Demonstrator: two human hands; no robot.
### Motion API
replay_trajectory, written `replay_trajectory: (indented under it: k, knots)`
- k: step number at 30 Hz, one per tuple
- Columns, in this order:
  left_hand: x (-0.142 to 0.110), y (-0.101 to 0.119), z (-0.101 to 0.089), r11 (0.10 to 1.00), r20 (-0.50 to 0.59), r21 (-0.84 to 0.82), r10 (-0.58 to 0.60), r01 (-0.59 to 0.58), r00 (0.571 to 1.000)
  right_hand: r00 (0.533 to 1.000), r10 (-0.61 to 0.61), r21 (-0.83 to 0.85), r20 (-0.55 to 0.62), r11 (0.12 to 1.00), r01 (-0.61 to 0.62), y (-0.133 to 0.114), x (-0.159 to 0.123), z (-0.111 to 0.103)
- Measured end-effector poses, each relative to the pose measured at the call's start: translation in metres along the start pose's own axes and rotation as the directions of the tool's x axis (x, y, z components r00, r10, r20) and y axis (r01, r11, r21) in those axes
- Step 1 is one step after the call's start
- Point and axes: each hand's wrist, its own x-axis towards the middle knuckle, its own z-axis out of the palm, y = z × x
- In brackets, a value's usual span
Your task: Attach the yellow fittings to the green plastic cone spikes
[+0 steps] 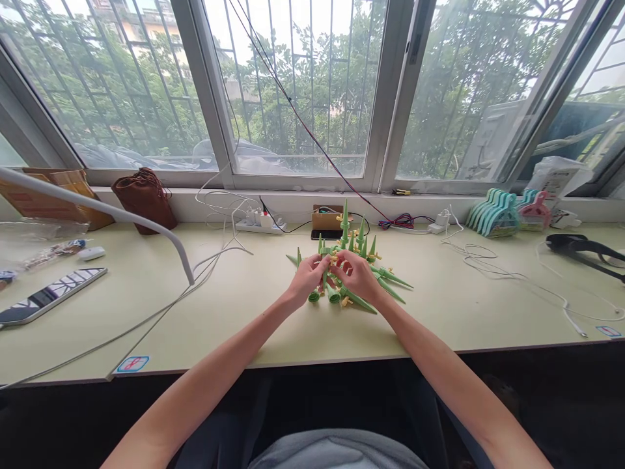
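My left hand (308, 277) and my right hand (360, 277) meet over the middle of the desk, fingers closed together. Between them is a green plastic watering spike (325, 281) with a small yellow valve (334, 258) at the fingertips; the fingers hide much of it. Around and behind both hands lies a loose pile of similar green spikes (388, 275), several with yellow valves. Some stand upright, such as a tall spike (344, 225) at the back. Two open round ends (333, 297) face me just below my hands.
Behind the pile are a small cardboard box (326, 213) and a dark phone (326, 234). White cables (215, 257) cross the desk on the left, near a power strip (261, 225). Hangers (495, 213) and a black strap-like object (586, 251) lie right. The desk's front edge (342, 363) runs beneath my forearms.
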Motion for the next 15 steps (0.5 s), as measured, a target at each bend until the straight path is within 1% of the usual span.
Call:
replay_trajectory:
  k: [4,8,15]
  knots:
    - [0.0,-0.0008,0.0003,1.0,-0.006,0.018,-0.013,0.013,1.0,1.0,-0.024,0.0,-0.002,1.0,0.024,0.0012,-0.0001,0.0014]
    - [-0.0002,-0.0009,0.0004,0.998,0.001,-0.027,-0.055,0.055,0.998,1.0,-0.027,0.004,-0.01,1.0,0.027,0.0023,-0.0001,0.0023]
    - [-0.001,0.0005,0.0015,0.995,0.002,-0.085,-0.06,0.06,0.998,0.999,-0.054,0.009,-0.009,0.999,0.054,0.0019,0.0008,0.0026]
